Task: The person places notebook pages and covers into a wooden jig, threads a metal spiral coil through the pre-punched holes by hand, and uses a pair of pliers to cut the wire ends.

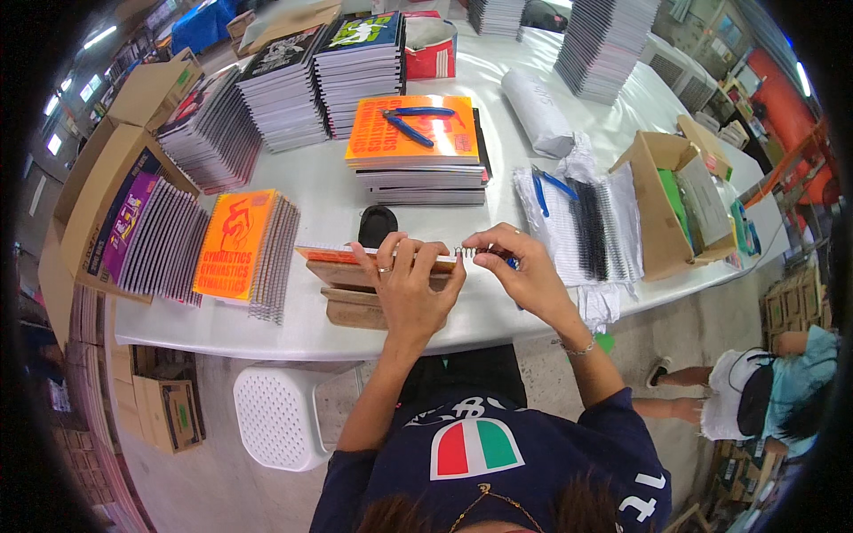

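My left hand (pixel 413 289) grips a notebook (pixel 333 255) with an orange cover, which lies edge-up against a brown wooden block (pixel 355 306). At the notebook's right end, the fingers of my right hand (pixel 524 266) are pinched on a spiral binding coil (pixel 467 252). Something blue shows partly beneath that hand; its kind is hidden. Just beyond my left hand is a small black object (pixel 378 224). Blue-handled cutting pliers (pixel 418 123) rest on a stack of orange-covered notebooks (pixel 369 142), and another pair of pliers (pixel 549 188) lies on white wrapping beside loose black coils (pixel 591 226).
Finished-looking spiral notebooks (pixel 235 244) stand at the left, beside an open carton (pixel 98 213). Tall notebook stacks (pixel 360 75) line the back. A cardboard box (pixel 662 213) sits at right. Below the white table (pixel 311 182) are a white stool (pixel 280 417) and, rightward, another person (pixel 746 382).
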Action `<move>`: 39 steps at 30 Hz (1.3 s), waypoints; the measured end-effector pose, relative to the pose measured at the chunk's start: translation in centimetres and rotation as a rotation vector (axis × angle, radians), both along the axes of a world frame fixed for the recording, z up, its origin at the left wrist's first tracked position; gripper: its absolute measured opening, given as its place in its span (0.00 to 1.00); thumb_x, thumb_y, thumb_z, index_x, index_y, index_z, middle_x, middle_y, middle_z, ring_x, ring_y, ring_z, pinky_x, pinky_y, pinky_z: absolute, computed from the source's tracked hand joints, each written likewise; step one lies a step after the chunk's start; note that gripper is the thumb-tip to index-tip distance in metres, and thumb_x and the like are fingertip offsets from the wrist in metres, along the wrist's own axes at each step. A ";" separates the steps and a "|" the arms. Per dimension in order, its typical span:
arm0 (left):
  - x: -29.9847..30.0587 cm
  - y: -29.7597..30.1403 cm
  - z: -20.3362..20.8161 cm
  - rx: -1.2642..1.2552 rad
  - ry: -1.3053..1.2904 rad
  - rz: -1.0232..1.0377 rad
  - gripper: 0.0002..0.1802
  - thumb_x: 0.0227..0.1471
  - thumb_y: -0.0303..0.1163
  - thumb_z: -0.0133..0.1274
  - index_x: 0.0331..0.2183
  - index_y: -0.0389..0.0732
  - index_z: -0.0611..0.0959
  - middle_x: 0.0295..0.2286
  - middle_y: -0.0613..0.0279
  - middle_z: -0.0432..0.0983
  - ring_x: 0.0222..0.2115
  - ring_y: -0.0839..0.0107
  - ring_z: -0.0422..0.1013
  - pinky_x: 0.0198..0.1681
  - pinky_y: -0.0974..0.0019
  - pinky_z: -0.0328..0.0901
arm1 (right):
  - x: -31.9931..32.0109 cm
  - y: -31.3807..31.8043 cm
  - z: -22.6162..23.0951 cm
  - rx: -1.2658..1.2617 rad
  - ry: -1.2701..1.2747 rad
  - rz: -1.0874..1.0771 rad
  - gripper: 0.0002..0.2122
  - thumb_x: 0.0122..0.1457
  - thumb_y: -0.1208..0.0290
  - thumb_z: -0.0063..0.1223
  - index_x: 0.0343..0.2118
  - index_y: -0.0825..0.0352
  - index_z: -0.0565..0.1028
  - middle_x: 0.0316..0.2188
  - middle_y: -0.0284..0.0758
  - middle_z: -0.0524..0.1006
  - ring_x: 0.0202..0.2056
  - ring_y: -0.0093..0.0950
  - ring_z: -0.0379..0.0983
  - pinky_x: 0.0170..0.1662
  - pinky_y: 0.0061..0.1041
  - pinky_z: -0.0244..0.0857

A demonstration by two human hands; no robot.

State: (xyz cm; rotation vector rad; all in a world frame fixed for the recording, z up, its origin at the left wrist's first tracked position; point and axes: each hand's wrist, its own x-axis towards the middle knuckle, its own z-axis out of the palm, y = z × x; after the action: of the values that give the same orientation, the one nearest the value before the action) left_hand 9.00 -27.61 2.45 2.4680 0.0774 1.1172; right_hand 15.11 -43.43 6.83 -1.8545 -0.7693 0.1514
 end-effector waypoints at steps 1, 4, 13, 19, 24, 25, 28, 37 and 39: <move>0.0 0.0 0.0 -0.001 -0.011 -0.005 0.11 0.39 0.39 0.62 0.27 0.48 0.79 0.29 0.68 0.68 0.46 0.65 0.63 0.63 0.38 0.30 | 0.1 0.0 0.2 -0.031 -0.045 0.022 0.08 0.58 0.77 0.50 0.39 0.68 0.77 0.30 0.37 0.76 0.33 0.29 0.71 0.38 0.26 0.65; -0.1 0.1 0.0 -0.013 -0.017 -0.017 0.11 0.39 0.38 0.62 0.27 0.49 0.79 0.29 0.69 0.68 0.44 0.65 0.64 0.63 0.38 0.30 | 0.3 -0.1 1.0 -0.094 -0.104 0.076 0.08 0.59 0.77 0.47 0.39 0.68 0.77 0.31 0.41 0.76 0.34 0.35 0.73 0.39 0.30 0.66; -0.6 1.0 0.7 0.023 0.061 -0.079 0.14 0.41 0.41 0.63 0.33 0.49 0.80 0.29 0.69 0.68 0.42 0.66 0.63 0.63 0.42 0.31 | 0.2 0.2 2.0 -0.085 -0.013 0.156 0.06 0.60 0.76 0.47 0.38 0.71 0.73 0.30 0.43 0.77 0.31 0.35 0.75 0.36 0.28 0.66; -0.7 0.9 1.2 0.059 0.091 -0.075 0.14 0.44 0.41 0.60 0.36 0.51 0.80 0.30 0.70 0.67 0.40 0.67 0.63 0.61 0.45 0.38 | 0.2 0.0 1.6 -0.216 -0.101 0.170 0.08 0.61 0.73 0.46 0.38 0.72 0.72 0.27 0.42 0.76 0.30 0.33 0.74 0.36 0.28 0.66; -0.9 3.0 0.5 0.191 0.087 -0.238 0.13 0.46 0.43 0.58 0.35 0.53 0.79 0.30 0.72 0.68 0.36 0.73 0.67 0.58 0.50 0.47 | 0.8 0.3 2.8 -0.302 0.171 0.301 0.10 0.63 0.70 0.45 0.39 0.71 0.73 0.25 0.39 0.75 0.28 0.31 0.72 0.35 0.26 0.67; -0.8 3.3 0.3 0.205 0.080 -0.304 0.13 0.46 0.43 0.58 0.35 0.53 0.79 0.30 0.72 0.68 0.35 0.74 0.67 0.58 0.51 0.48 | 2.3 -0.3 1.9 -0.265 0.272 0.369 0.10 0.63 0.69 0.45 0.39 0.70 0.74 0.26 0.37 0.75 0.27 0.27 0.71 0.34 0.24 0.66; -1.1 3.2 0.9 0.174 0.060 -0.354 0.12 0.46 0.41 0.58 0.35 0.52 0.79 0.30 0.72 0.69 0.35 0.74 0.68 0.56 0.54 0.51 | 6.0 1.2 0.7 -0.291 0.199 0.441 0.11 0.62 0.69 0.46 0.43 0.67 0.73 0.34 0.38 0.75 0.33 0.28 0.71 0.39 0.26 0.67; -1.3 2.9 0.7 0.178 -0.019 -0.308 0.13 0.45 0.40 0.59 0.35 0.49 0.79 0.31 0.70 0.70 0.40 0.73 0.68 0.58 0.55 0.51 | 10.5 10.9 -9.7 -0.338 -0.643 0.630 0.23 0.51 0.71 0.55 0.51 0.63 0.67 0.55 0.42 0.64 0.54 0.41 0.61 0.56 0.39 0.57; -1.4 3.1 0.5 0.144 -0.002 -0.335 0.14 0.42 0.39 0.61 0.35 0.48 0.80 0.32 0.68 0.72 0.41 0.72 0.69 0.59 0.54 0.50 | 11.5 11.1 -10.3 -0.443 -0.375 0.701 0.21 0.51 0.72 0.55 0.50 0.64 0.68 0.53 0.42 0.64 0.53 0.41 0.62 0.55 0.39 0.59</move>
State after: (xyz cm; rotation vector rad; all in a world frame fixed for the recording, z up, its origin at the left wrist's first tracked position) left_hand 7.58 -24.48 3.00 2.4818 -0.4148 1.0077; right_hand 26.64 -32.30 -3.42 -1.9655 -1.7486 0.4567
